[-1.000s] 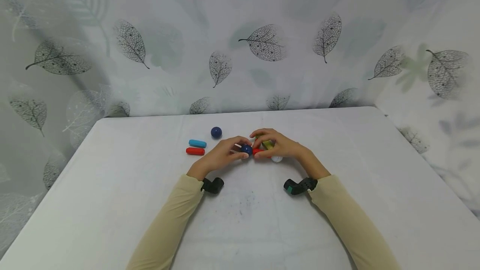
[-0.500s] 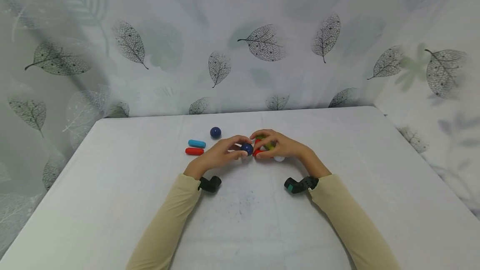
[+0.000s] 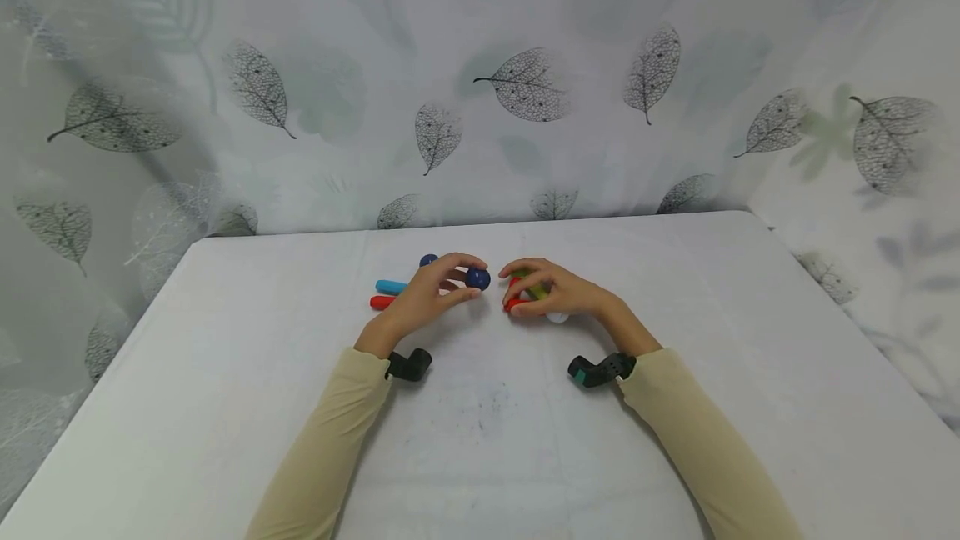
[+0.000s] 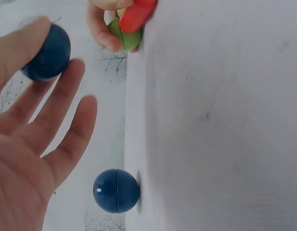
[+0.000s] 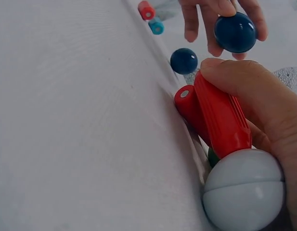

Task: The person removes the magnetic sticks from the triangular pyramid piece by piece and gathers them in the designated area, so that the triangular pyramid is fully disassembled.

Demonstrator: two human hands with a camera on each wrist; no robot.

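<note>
My left hand (image 3: 420, 297) pinches a dark blue ball (image 3: 477, 278) between thumb and fingertips, raised over the table. My right hand (image 3: 558, 288) grips a cluster of magnetic building pieces a short gap to the right. In the right wrist view, its thumb lies along a ridged red magnetic rod (image 5: 220, 118) that meets a seamed white ball (image 5: 244, 192). Beside it, a second red rod (image 5: 190, 107) shows a silver end. A green ball (image 4: 126, 38) shows by the right fingers in the left wrist view. My right palm hides the cluster's far side.
Left of my hands, another dark blue ball (image 4: 116, 191) rests on the white table (image 3: 480, 457). Near it lie a light blue rod (image 3: 390, 287) and a red rod (image 3: 381, 302), partly behind my left hand. Leaf-patterned cloth (image 3: 337, 90) hangs behind the table.
My left hand has drawn leftward and slightly up with the blue ball, widening the gap to the cluster. It now overlaps the loose rods and second blue ball. My right hand stays nearly still.
</note>
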